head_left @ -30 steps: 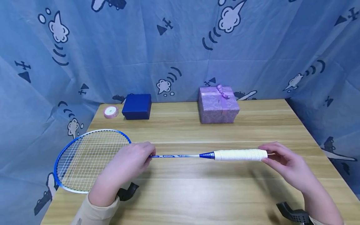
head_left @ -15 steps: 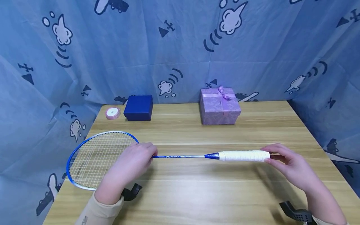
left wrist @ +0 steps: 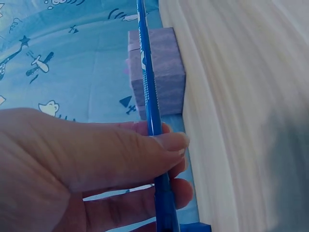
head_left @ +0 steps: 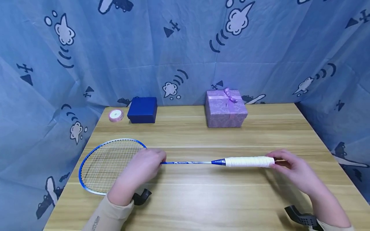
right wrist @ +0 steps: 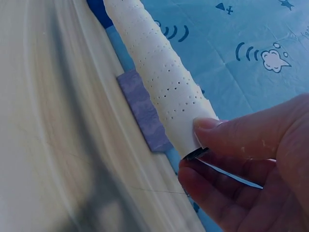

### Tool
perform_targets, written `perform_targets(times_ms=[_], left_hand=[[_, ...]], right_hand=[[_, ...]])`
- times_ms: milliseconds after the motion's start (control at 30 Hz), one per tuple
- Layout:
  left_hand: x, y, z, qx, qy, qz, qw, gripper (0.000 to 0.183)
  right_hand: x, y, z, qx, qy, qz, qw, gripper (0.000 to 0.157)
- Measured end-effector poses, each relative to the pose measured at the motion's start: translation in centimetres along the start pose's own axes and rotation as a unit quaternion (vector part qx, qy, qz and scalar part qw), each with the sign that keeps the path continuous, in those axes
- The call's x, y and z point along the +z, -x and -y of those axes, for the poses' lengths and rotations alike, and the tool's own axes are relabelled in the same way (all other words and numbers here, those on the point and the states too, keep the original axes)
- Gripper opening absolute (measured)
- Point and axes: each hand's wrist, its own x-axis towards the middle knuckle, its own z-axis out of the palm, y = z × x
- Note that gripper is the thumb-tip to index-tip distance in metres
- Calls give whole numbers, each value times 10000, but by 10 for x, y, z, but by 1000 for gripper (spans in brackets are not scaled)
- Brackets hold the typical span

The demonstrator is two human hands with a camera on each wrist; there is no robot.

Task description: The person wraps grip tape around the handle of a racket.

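Observation:
A blue badminton racket [head_left: 190, 162] lies crosswise in front of me, its strung head to the left and its white wrapped handle [head_left: 248, 161] to the right. Near the racket's head, my left hand [head_left: 145, 165] pinches the blue shaft [left wrist: 150, 96] between thumb and fingers. At the other end, my right hand [head_left: 295, 170] holds the butt of the handle, with the thumb on the perforated white grip [right wrist: 164, 82] and fingers at the dark end. Shadows beneath suggest the racket is raised off the table. My left forearm hides part of the head.
On the wooden table [head_left: 185, 138], a purple gift box [head_left: 225, 110] with a bow stands at the back. Left of it are a dark blue box [head_left: 142, 110] and a pink ribbon roll [head_left: 116, 115]. A patterned blue curtain [head_left: 185, 48] hangs behind.
The racket's head has shifted right and shows more over the table, and my left hand has moved right with the shaft. My right hand keeps its hold on the handle's end.

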Motion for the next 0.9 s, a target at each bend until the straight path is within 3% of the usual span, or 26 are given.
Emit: perform_targets(times_ms=[433,900], left_hand=[[20,-6,4,266,259,180,9991,18],[37,-7,8,357,340,249,9985,23]], right_hand=[[9,-1,-11,301,299,257,9988,32],[20,-1,-16,285,379,318,9984,30]])
